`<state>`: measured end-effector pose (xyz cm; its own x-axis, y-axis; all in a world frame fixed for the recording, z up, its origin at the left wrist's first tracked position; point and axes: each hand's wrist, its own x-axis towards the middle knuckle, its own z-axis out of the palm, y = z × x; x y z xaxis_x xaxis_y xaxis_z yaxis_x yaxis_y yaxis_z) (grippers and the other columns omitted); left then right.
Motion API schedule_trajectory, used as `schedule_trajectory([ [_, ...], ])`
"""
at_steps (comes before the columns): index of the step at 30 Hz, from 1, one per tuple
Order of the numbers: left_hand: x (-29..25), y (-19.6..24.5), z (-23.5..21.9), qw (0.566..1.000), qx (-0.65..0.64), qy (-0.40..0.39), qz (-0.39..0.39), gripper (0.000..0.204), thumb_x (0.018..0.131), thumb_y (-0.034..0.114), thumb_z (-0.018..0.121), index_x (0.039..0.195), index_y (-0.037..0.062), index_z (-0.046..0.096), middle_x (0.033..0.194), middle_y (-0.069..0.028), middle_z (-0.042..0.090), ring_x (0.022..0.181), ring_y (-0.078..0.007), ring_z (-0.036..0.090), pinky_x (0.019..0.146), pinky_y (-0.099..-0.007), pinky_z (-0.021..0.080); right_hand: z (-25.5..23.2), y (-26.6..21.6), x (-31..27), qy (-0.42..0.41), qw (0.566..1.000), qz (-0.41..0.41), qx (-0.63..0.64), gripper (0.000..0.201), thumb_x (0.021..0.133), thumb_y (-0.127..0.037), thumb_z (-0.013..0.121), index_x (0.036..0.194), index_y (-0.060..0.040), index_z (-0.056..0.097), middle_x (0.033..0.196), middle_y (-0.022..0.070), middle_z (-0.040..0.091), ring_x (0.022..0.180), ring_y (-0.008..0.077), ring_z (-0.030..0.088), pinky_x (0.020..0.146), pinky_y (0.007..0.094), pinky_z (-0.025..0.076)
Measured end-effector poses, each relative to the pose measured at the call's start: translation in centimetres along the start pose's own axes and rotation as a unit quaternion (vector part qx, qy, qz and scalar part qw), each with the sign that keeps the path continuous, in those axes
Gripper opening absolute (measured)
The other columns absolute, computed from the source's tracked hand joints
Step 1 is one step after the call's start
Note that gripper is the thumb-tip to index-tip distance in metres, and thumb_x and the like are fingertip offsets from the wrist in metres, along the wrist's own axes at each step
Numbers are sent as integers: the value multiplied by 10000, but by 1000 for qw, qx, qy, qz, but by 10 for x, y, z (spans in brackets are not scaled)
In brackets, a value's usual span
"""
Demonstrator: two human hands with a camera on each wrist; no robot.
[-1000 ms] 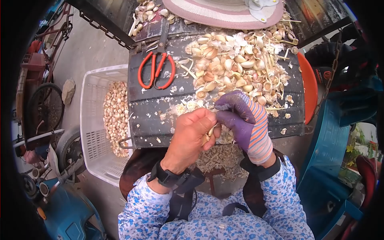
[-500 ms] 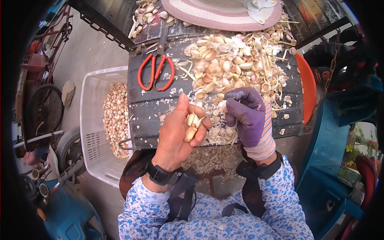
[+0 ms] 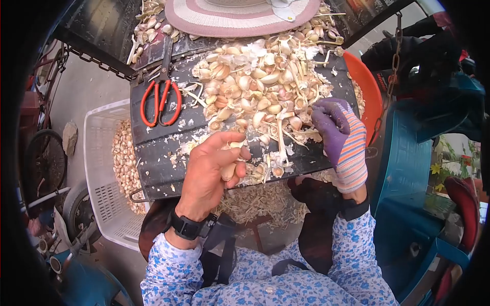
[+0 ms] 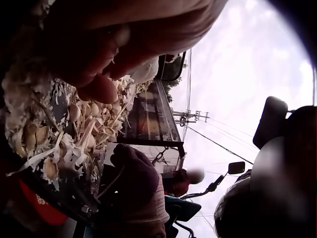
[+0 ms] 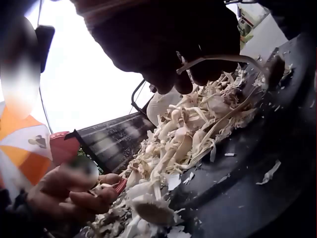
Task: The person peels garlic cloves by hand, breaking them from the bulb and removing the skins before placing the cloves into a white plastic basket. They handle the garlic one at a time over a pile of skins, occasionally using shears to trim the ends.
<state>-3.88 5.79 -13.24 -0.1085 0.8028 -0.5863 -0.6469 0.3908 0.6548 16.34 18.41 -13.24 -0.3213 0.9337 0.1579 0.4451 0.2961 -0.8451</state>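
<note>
My bare left hand (image 3: pixel 200 171) curls around a few garlic cloves (image 3: pixel 228 172) near the front edge of the dark ribbed work surface (image 3: pixel 158 171). On my right hand (image 3: pixel 341 135) is a purple glove with a striped cuff. Its fingertips pinch a thin dried garlic stalk (image 5: pixel 223 58) at the right side of the garlic pile (image 3: pixel 265 76). The pile mixes cloves, papery skins and stalks. In the left wrist view the stalk (image 4: pixel 111 184) hangs down from the gloved fingers.
Red-handled scissors (image 3: pixel 162 104) lie left of the pile. A white plastic crate (image 3: pixel 104 186) of cloves stands at left, an orange-red basin (image 3: pixel 365 81) at right. A pink-and-white hat (image 3: pixel 240 23) rests behind the pile. Stalk scraps (image 3: pixel 255 204) cover the ground below.
My hands were together, then parted. The right hand has moved right to the pile's edge and now pinches a stalk. The left hand still holds cloves. The head view has shifted right.
</note>
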Motion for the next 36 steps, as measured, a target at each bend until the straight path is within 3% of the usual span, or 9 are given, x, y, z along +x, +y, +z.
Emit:
schedule_trajectory([
  [4,6,-9,10,995,95,16,-18,372,883,66,535,1233,-52,493,773,-125,627,499,-119,550,372,-207,346,-6,15,-5,-39,980,67,-184,286,756,-165,681,1012,-40,657,976,198,606,831,351,612,725,407,489],
  [8,6,-7,19,998,55,24,21,306,928,90,497,1206,-32,525,733,-104,622,478,-113,549,359,-195,328,-3,16,-11,-97,954,-76,-274,225,730,-207,697,888,-53,654,849,162,585,772,359,597,685,446,483],
  [11,12,-5,11,997,65,21,36,291,935,100,490,1189,-35,532,774,-122,631,488,-117,560,360,-193,333,-5,18,-9,2,972,-57,-228,201,723,-209,700,842,-53,654,821,160,587,767,345,595,678,445,479],
  [14,14,-5,13,998,50,20,31,298,930,92,489,1196,-40,519,813,-146,641,496,-127,571,361,-192,338,10,5,-10,-71,951,-88,-287,176,738,-205,704,841,-66,674,809,127,582,751,313,586,665,410,462],
  [24,9,-1,-12,997,16,48,57,278,960,218,505,1087,-26,551,848,-170,646,529,-140,587,369,-203,369,45,-15,-10,-167,891,-60,-419,310,754,-140,602,1052,-58,622,956,179,624,903,319,620,746,409,509],
  [28,6,-1,-13,999,-38,21,32,381,980,322,467,1114,-30,531,853,-171,629,574,-159,606,390,-220,392,40,9,-5,-69,989,79,-108,246,753,-150,663,941,-7,595,867,173,620,816,317,629,702,421,498],
  [32,6,-4,-7,993,-112,-38,-18,483,986,425,416,1133,-25,510,849,-166,618,601,-182,620,411,-243,431,34,-54,-5,-142,957,149,203,149,760,-118,677,854,-13,627,793,156,608,749,294,611,683,386,491],
  [34,10,-9,-12,991,-126,-52,-21,447,982,416,428,1068,-10,532,858,-171,619,622,-191,627,421,-249,443,47,-37,-1,-137,985,-97,37,151,783,-127,668,888,-21,644,797,131,620,741,286,613,668,372,488],
  [36,11,-10,-19,990,-126,-59,-16,413,980,393,439,1039,-3,538,865,-172,620,629,-193,629,421,-248,442,61,-23,2,-115,979,-141,-95,175,803,-129,663,944,-25,652,805,100,629,739,245,621,666,336,485],
])
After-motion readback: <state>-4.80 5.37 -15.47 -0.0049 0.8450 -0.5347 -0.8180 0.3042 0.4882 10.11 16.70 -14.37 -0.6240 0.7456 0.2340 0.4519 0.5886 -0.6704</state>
